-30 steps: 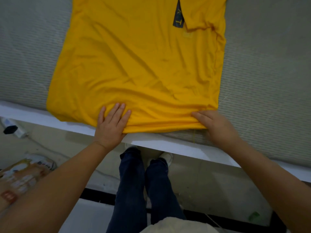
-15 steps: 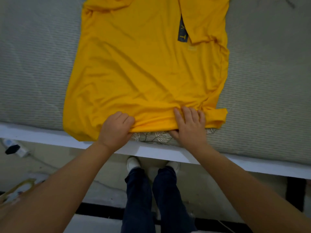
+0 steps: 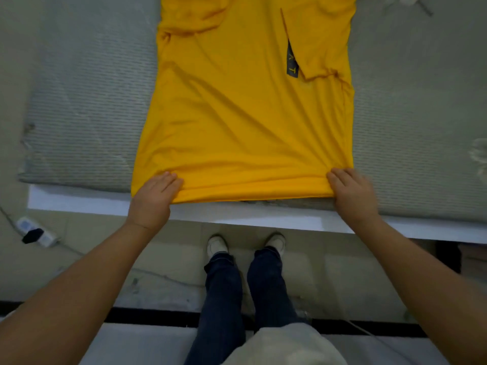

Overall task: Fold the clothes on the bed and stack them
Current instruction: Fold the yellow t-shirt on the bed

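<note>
Yellow shirt [image 3: 237, 122] lies flat on grey mattress [image 3: 79, 114], hem at near edge above white bed frame [image 3: 237, 216]. Both sleeves folded inward; dark label [image 3: 292, 60] visible beside right sleeve fold. Left hand [image 3: 154, 197] grips left hem corner, fingers curled over cloth. Right hand [image 3: 351, 192] grips right hem corner, fingers curled on cloth. Patterned fabric peeks below hem. Power strip [image 3: 34, 231] with cable on floor, left. Person's shoes [image 3: 217, 245] on tiles below bed edge.

Yellow shirt [image 3: 245, 122]: smooth matt knit cloth. Mattress [image 3: 87, 106]: ribbed, seemingly quilted fabric.
</note>
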